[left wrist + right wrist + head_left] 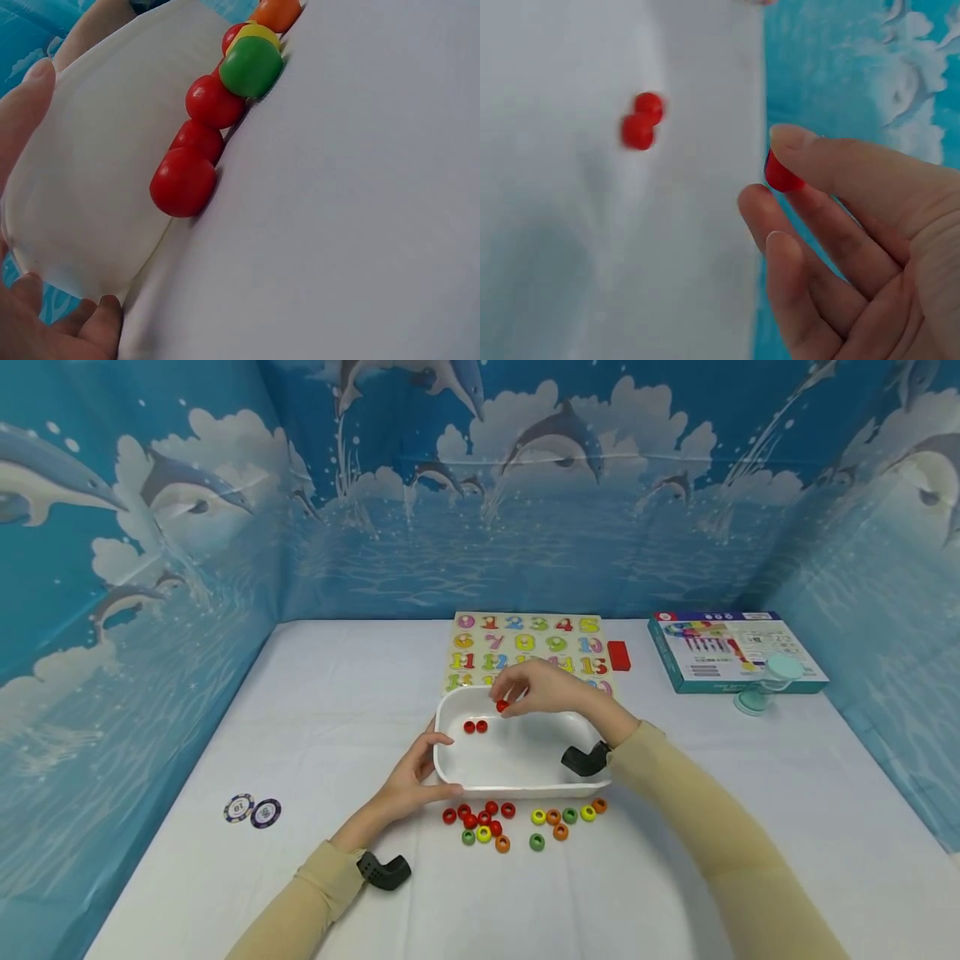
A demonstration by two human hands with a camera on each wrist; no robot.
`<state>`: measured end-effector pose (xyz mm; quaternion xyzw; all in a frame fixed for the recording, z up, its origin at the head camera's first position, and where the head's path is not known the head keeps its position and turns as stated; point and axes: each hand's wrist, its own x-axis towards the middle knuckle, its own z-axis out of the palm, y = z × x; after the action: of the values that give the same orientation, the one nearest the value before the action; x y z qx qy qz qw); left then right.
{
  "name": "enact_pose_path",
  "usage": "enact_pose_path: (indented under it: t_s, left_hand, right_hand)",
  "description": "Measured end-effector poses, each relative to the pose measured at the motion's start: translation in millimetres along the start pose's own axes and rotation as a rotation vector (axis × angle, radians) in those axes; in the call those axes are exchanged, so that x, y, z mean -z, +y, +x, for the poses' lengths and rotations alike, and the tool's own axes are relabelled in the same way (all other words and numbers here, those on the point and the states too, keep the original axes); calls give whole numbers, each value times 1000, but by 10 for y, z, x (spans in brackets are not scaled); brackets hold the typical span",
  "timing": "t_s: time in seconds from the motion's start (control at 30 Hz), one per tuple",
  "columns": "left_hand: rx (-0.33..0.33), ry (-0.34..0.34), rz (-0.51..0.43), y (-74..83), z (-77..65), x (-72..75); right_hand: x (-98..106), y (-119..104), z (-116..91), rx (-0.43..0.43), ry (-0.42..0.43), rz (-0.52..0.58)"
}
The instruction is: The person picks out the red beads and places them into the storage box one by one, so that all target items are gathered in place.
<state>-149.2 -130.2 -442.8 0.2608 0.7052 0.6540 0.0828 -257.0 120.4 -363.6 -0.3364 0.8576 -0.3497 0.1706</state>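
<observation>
At the frame's centre, the right hand (538,687) pinches a red bead (784,178) near the tray (510,764), which the left hand (409,780) grips; placing probably needs careful release.

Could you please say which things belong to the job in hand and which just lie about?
Seemingly in use:
right hand, pinching a red bead
left hand, holding the white tray
two red beads inside it
coloured beads in front

Apparently lying about:
number board
red block
flat box
teal sand timer
two chips

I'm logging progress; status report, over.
Right hand pinches red bead near white tray's rim. Left hand holds tray. Two red beads inside. No obstruction visible.
</observation>
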Motion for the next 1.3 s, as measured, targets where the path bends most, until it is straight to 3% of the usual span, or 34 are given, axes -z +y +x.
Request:
enact_pose_path:
  t_s: [0.13, 0.27, 0.47, 0.83, 1.0, 1.13, 1.3]
  left_hand:
    - [-3, -5, -3, -19, -7, 0]
    - [-10, -7, 0, -28, -3, 9]
    - [-3, -6, -2, -14, 8, 11]
    - [-5, -6, 1, -19, -4, 7]
    - [4, -4, -10, -38, -7, 0]
    - [1, -7, -15, -42, -1, 1]
    - [6, -8, -4, -20, 3, 19]
  right_hand:
    - [-148, 203, 123, -42, -38, -57]
    - [-252, 270, 182, -33, -21, -141]
    - [-325, 280, 217, -50, -27, -249]
    - [-353, 237, 202, -62, -4, -291]
    - [-163, 6, 52, -38, 61, -287]
    - [-31, -252, -196, 60, 157, -224]
    - [-197, -438, -572, 214, 254, -124]
